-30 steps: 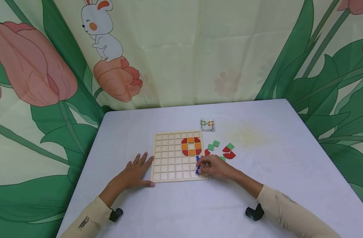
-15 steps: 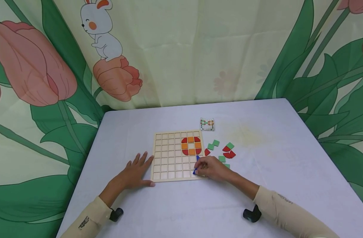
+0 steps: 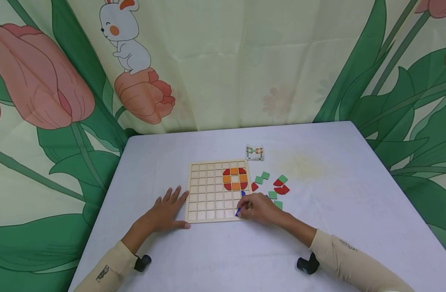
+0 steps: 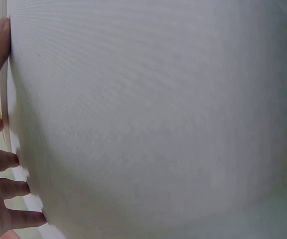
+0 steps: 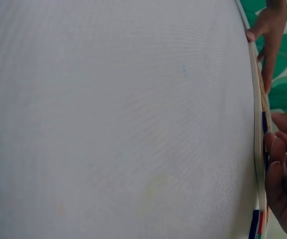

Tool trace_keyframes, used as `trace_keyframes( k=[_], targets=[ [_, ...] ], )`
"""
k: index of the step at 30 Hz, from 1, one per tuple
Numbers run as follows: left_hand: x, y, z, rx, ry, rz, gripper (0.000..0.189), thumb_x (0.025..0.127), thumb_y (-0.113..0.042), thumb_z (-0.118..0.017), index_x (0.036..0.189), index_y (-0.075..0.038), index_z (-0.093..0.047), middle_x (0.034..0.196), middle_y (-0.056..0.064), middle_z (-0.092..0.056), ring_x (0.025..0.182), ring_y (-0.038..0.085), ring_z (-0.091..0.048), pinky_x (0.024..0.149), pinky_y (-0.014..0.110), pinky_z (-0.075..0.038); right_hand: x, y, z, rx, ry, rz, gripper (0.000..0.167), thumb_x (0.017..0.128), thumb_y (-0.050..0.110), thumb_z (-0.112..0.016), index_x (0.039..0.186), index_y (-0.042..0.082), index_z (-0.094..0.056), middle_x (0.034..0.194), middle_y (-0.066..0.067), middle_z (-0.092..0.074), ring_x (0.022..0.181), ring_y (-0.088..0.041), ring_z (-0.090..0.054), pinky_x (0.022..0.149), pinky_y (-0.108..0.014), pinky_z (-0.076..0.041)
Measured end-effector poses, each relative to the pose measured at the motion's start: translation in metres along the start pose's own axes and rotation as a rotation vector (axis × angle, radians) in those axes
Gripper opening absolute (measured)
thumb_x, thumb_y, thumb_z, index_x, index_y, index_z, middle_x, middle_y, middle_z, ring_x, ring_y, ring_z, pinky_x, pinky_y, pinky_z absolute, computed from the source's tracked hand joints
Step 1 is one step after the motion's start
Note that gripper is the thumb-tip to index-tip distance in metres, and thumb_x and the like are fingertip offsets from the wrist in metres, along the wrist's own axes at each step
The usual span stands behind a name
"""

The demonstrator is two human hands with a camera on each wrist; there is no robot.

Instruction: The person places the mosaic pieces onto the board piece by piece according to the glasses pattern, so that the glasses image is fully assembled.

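A wooden grid board (image 3: 208, 202) lies on the table. My left hand (image 3: 166, 211) rests at its left edge, fingers spread and thumb at the near corner. Over the board's lower right cells, my right hand (image 3: 259, 207) pinches a small blue piece (image 3: 238, 212), partly hidden by the fingers. Just above those fingers, another blue piece (image 3: 243, 194) sits on the board. A ring of red corner pieces and orange squares (image 3: 234, 171) fills the upper right cells. In the right wrist view, the fingers (image 5: 278, 149) bend close to the board's edge.
Right of the board lie loose green squares (image 3: 272, 195) and red quarter-round pieces (image 3: 282, 190). Part of a blue piece (image 3: 266, 196) shows behind the right hand. A small pattern card (image 3: 254, 153) lies beyond the board on the white table cover (image 3: 317, 162).
My right hand has moved slightly left with the blue piece, towards a neighbouring cell of the bottom row. Green squares behind it have come into view. The left hand has stayed put.
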State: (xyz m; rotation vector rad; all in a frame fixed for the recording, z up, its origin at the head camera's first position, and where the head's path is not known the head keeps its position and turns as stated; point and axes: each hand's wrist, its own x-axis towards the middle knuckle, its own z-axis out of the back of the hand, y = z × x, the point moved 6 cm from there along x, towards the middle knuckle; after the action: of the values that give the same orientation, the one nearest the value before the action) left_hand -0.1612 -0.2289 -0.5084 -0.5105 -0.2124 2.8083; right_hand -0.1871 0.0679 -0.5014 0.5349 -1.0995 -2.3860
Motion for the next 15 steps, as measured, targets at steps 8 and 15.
trace_keyframes(
  k=[8, 15],
  targets=[
    [0.0000, 0.0009, -0.0010, 0.007, 0.004, -0.008, 0.112, 0.077, -0.075, -0.068, 0.161, -0.016, -0.022, 0.167, 0.020, -0.016, 0.152, 0.050, -0.012, 0.112, 0.073, -0.023, -0.0003, 0.0004, 0.0011, -0.025, 0.009, -0.023, 0.019, 0.083, 0.015, -0.083, 0.101, 0.012, -0.078, 0.074, 0.009, -0.063, 0.073, -0.012, -0.057, 0.060, -0.022, -0.050],
    [0.0005, 0.0016, -0.0026, 0.002, 0.009, -0.012, 0.113, 0.077, -0.075, -0.068, 0.162, -0.017, -0.021, 0.167, 0.019, -0.015, 0.152, 0.049, -0.011, 0.112, 0.074, -0.023, -0.0008, -0.0007, 0.0001, -0.049, 0.000, -0.029, 0.019, 0.082, 0.015, -0.084, 0.100, 0.012, -0.079, 0.074, 0.010, -0.064, 0.073, -0.011, -0.057, 0.059, -0.022, -0.050]
  ],
)
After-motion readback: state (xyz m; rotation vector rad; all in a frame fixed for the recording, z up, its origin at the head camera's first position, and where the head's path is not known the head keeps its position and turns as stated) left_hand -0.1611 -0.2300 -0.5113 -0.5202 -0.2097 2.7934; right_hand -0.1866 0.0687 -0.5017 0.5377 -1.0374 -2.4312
